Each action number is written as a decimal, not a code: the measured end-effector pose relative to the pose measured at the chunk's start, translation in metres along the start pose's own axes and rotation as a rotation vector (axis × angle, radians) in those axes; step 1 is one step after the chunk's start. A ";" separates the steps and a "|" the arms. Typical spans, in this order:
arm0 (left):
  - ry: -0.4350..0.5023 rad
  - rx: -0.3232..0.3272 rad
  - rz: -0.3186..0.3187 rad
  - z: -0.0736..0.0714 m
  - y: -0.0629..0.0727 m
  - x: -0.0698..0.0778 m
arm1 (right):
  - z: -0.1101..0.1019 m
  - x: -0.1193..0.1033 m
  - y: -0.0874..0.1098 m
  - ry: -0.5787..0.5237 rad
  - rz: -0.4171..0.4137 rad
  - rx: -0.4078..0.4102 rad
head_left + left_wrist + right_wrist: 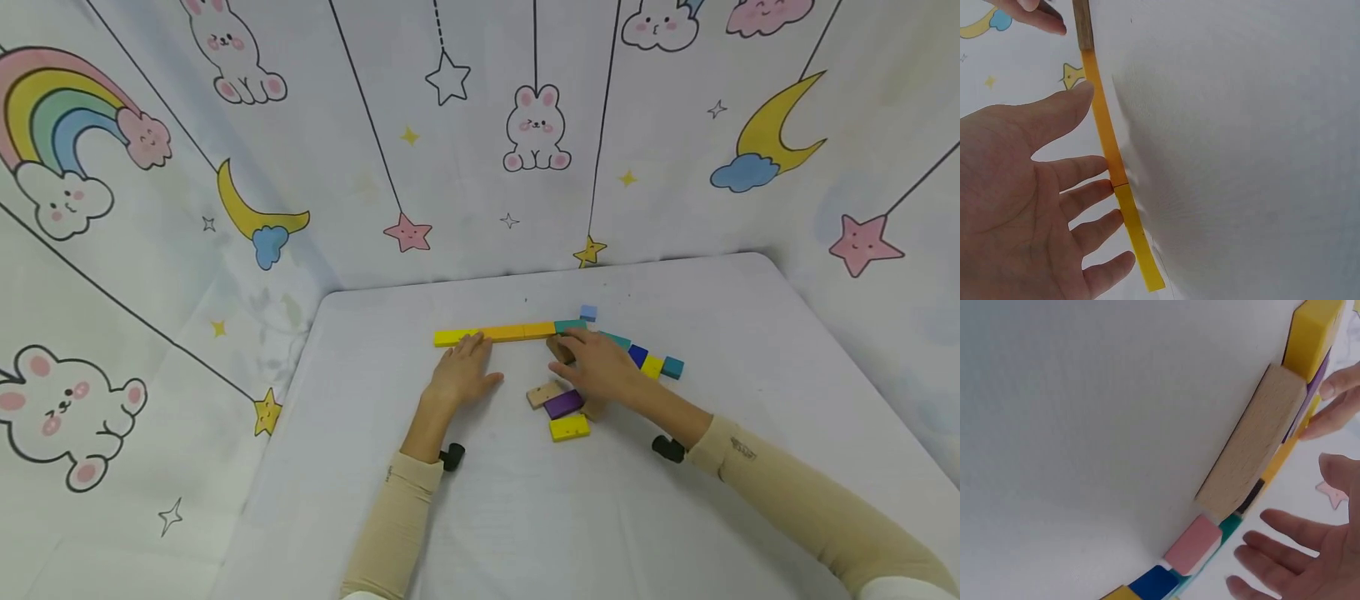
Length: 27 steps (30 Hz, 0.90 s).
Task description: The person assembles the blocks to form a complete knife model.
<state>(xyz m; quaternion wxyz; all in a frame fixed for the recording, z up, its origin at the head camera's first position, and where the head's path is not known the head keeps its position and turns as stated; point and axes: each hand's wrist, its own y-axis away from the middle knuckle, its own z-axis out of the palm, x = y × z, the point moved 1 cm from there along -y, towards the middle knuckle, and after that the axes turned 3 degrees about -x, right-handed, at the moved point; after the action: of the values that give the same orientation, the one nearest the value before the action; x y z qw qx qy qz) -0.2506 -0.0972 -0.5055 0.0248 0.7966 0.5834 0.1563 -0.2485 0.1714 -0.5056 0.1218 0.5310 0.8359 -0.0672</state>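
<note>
A row of flat blocks lies along the far part of the table: a yellow block (450, 339), orange blocks (517, 332) and a teal block (570, 326). The fingertips of my left hand (461, 373) rest along the near side of the yellow and orange ones, thumb spread. My right hand (600, 364) hovers at the row's right end, fingers extended beside a brown block (558, 347) and the teal one. Nothing is gripped in the right wrist view, where a long wooden block (1250, 440) and a pink block (1193, 544) lie beside the hand.
Nearer me lie a light wooden block (543, 394), a purple block (563, 405) and a yellow block (570, 428). Rightward are a dark blue block (638, 356), another yellow block (652, 367) and a teal cube (672, 367). A light blue block (588, 313) sits behind the row.
</note>
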 end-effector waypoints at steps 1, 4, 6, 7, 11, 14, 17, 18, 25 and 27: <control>0.000 0.000 0.001 0.000 0.000 0.000 | 0.000 -0.002 0.001 -0.004 0.003 -0.004; 0.011 -0.001 0.000 -0.001 0.001 0.001 | 0.000 -0.008 0.005 -0.001 -0.004 -0.014; 0.020 -0.001 -0.001 -0.001 0.002 0.001 | 0.001 -0.010 0.006 0.004 -0.010 -0.021; 0.020 -0.002 -0.001 -0.001 0.002 0.001 | 0.001 -0.011 0.007 0.010 -0.019 -0.023; 0.016 -0.001 0.001 0.000 0.001 0.000 | 0.003 -0.013 0.009 0.051 -0.040 -0.047; 0.009 0.002 0.004 0.000 0.001 0.000 | 0.003 -0.014 0.010 0.074 -0.043 -0.062; 0.014 0.005 0.008 0.000 0.002 0.000 | 0.002 -0.015 0.012 0.085 -0.045 -0.068; 0.018 0.006 0.009 -0.001 0.002 0.000 | 0.002 -0.015 0.012 0.091 -0.045 -0.069; 0.027 0.001 0.007 -0.001 0.002 0.001 | 0.000 -0.015 0.012 0.089 -0.055 -0.055; 0.028 0.001 0.008 -0.001 0.002 0.001 | 0.001 -0.015 0.012 0.094 -0.054 -0.043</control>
<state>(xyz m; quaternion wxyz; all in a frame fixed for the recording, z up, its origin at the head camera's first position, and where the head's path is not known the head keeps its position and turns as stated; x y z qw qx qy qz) -0.2490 -0.0971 -0.5035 0.0156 0.7968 0.5805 0.1670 -0.2315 0.1626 -0.5023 0.0923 0.5080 0.8560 -0.0274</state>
